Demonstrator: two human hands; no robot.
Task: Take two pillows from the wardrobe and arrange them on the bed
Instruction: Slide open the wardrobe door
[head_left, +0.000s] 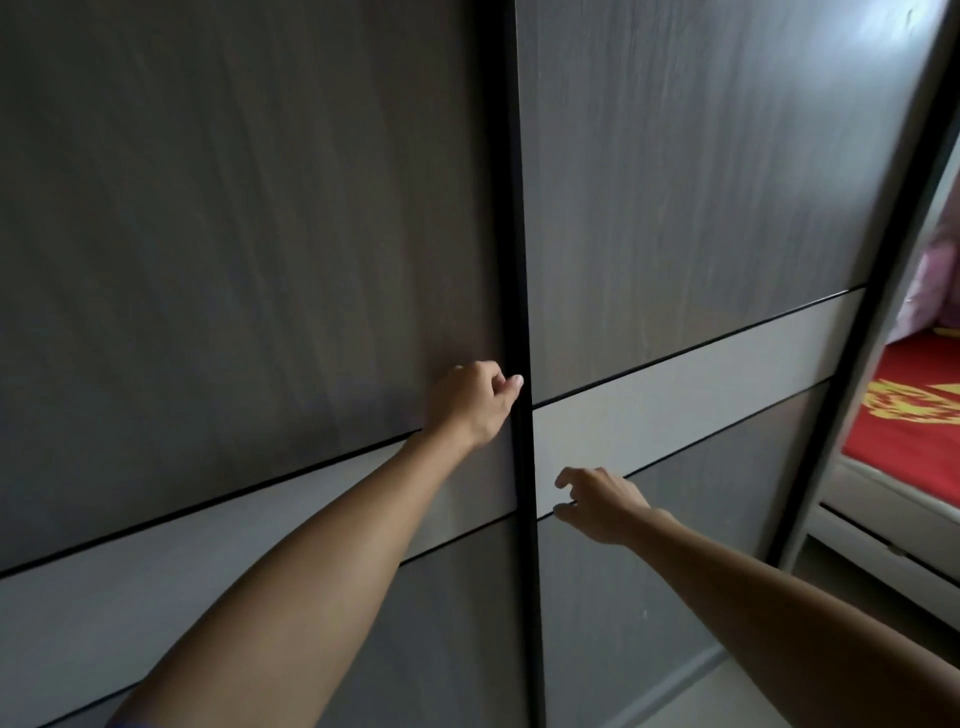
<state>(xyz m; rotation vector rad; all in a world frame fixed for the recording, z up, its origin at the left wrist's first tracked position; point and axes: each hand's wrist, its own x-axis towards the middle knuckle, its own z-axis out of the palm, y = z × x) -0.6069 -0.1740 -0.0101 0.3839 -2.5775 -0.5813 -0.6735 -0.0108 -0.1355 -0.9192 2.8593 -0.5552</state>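
Note:
A tall wardrobe fills the view, with two dark wood-grain sliding doors, the left door (234, 234) and the right door (701, 208), each crossed by a pale band. A black vertical edge strip (514, 208) runs where they meet. My left hand (475, 402) is curled on that strip, its fingertips hooked over the left door's edge. My right hand (597, 501) hovers lower, just right of the strip, fingers apart and holding nothing. Both doors are closed, so no pillows are visible. The bed (904, 431) with a red and gold cover shows at the far right.
The bed has a pale frame (883, 545) with a drawer below. Pink bedding (935, 291) lies at its far end. A light floor strip (727, 691) shows at the bottom right beside the wardrobe base.

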